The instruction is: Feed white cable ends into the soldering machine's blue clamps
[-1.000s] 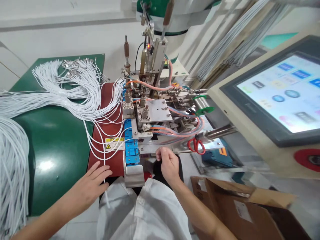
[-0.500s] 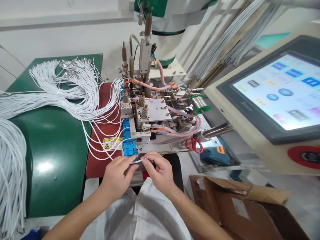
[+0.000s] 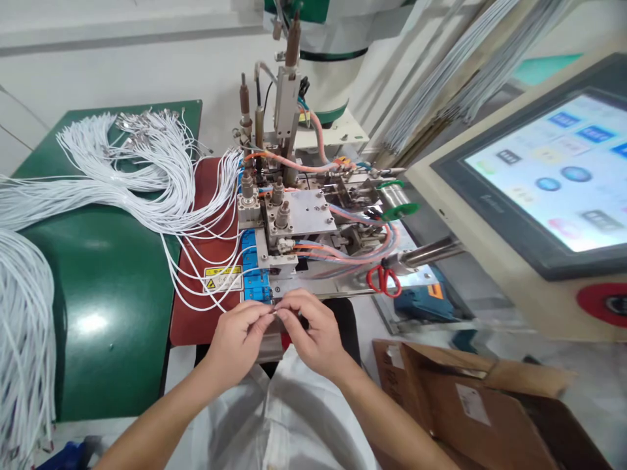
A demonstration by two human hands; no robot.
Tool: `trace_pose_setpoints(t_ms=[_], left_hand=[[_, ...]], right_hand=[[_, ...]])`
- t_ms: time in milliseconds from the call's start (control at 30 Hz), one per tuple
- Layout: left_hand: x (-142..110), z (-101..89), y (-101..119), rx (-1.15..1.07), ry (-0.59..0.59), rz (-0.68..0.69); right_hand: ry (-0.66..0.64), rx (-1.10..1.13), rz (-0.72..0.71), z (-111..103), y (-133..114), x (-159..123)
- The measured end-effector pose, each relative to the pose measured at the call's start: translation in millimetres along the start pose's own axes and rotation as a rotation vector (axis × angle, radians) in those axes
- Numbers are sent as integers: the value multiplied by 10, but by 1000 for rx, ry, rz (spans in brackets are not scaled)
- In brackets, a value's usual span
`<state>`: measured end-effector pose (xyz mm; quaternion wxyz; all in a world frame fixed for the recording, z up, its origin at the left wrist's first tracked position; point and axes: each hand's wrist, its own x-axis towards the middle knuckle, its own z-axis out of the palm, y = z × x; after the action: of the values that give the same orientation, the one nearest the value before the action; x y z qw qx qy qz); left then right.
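A pale wall (image 3: pixel 147 78) fills the upper left, with a ledge running along its top. The green desk (image 3: pixel 112 326) at left bears a bright patch of reflected light. Whitish floor (image 3: pixel 176 385) shows at the lower left. Open cardboard boxes (image 3: pixel 470 405) sit at the lower right, and a small pale table (image 3: pixel 337 134) stands near the wall at upper centre.

Red scissors (image 3: pixel 385 281) are lying near a metal post (image 3: pixel 434 253), and a blue case (image 3: pixel 416 303) is sitting close by. A cardboard box (image 3: pixel 455 408) is standing open, showing a white label (image 3: pixel 473 403).
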<state>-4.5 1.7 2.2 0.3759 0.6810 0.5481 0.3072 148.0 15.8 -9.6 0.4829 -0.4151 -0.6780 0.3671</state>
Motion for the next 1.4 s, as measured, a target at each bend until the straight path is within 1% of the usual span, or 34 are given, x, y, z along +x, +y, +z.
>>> trace_pose_setpoints(t_ms=[33,67,100,200,267,367,567,833,900,967,1033,1067,1133,1167,1200,1233,1267,1400], left_hand=[[13,-18,11,-29,-30,-25],[25,-30,21,-65,-38,-48],[33,-35,27,-102,-22,-70],[34,-10,21,-186,101,-112],[23,24,4,-197,157,-113],[8,66,-23,-185,183,-107],[-1,84,-39,-176,143,-108],[-70,183,-110,-159,185,-99],[-83,193,-128,-139,186,-78],[-83,168,-138,-104,167,-42],[-65,98,-134,-58,102,2],[-50,49,-128,-29,36,21],[-16,-57,-110,40,-149,47],[-1,-104,-101,71,-240,50],[8,-139,-94,89,-302,46],[11,-158,-89,90,-318,37],[6,-160,-87,79,-287,22],[-62,-33,-110,-15,28,-46]], right_hand=[[-14,4,-10,-2,-1,2],[-2,16,2,7,2,-4],[34,32,33,26,9,-17],[181,87,141,118,34,-75],[214,98,163,169,36,-99],[210,71,154,187,7,-82],[160,14,173,151,-31,-16],[193,158,289,285,47,-66],[149,150,298,252,38,-36],[68,104,294,164,17,16],[-45,24,257,43,-8,79],[-123,-25,220,-20,-19,110],[-321,-136,99,-119,-34,161],[-398,-187,36,-146,-37,177],[-439,-222,-17,-155,-37,183],[-433,-234,-48,-144,-35,180],[-378,-221,-55,-116,-31,167],[-13,-97,53,92,-17,47]])
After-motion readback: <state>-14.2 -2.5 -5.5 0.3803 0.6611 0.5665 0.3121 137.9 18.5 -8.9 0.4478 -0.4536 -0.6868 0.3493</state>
